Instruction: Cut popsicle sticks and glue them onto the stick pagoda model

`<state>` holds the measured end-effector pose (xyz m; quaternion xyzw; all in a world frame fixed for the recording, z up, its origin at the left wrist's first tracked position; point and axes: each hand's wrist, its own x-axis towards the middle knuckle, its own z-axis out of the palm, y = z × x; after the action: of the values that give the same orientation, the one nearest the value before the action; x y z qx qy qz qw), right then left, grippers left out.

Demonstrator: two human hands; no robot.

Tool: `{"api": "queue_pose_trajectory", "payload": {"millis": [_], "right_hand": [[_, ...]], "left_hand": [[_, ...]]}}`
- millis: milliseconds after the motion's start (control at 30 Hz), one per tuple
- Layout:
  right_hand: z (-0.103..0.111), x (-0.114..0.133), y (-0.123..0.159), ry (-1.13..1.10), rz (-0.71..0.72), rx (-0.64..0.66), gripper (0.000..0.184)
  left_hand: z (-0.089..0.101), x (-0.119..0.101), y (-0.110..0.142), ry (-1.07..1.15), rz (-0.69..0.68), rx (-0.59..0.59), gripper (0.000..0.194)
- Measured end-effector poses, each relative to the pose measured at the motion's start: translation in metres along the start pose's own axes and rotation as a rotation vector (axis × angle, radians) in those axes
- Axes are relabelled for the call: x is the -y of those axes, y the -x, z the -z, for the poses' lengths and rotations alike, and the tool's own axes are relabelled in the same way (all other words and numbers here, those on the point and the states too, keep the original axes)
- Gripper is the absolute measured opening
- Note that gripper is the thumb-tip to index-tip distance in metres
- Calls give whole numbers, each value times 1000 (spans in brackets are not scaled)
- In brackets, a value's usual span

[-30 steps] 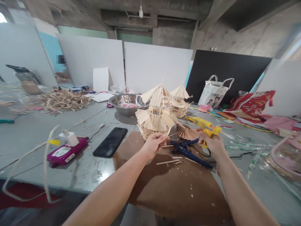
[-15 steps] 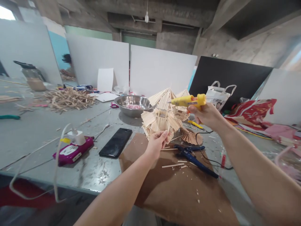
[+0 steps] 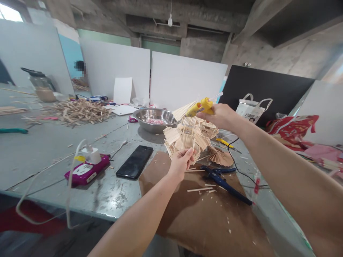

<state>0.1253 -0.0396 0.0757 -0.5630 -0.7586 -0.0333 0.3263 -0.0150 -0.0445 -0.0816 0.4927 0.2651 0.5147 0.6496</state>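
A model pavilion made of wooden sticks (image 3: 187, 134) stands at the far edge of a brown cardboard sheet (image 3: 211, 214). My left hand (image 3: 182, 161) is closed on its lower front corner, fingers pinching the sticks. My right hand (image 3: 219, 116) is wrapped round a yellow glue gun (image 3: 200, 106), held above the model's roof with the nozzle pointing left and down at it. The gun's black cord (image 3: 235, 160) trails to the table on the right. A folded paper fan piece (image 3: 221, 157) lies beside the model.
Blue pliers (image 3: 223, 180) and loose sticks lie on the cardboard. A black phone (image 3: 134, 161), a magenta power strip with white charger (image 3: 87, 167), a steel bowl (image 3: 154, 119), a pile of sticks (image 3: 80, 111) and bags (image 3: 289, 128) sit around. Another person is far back left.
My right hand picked the glue gun up off the table, raised it, then swung it left over the model's roof. My left hand kept its hold on the model.
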Motion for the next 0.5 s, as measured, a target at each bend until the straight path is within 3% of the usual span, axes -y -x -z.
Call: {"api": "queue_pose_trajectory", "payload": {"millis": [300, 500], "right_hand": [[5, 18, 2, 198, -160, 60, 46], [5, 19, 1, 227, -171, 65, 49]], "left_hand": [[1, 1, -1, 8, -8, 3, 30], [2, 1, -2, 15, -7, -4, 28]]}}
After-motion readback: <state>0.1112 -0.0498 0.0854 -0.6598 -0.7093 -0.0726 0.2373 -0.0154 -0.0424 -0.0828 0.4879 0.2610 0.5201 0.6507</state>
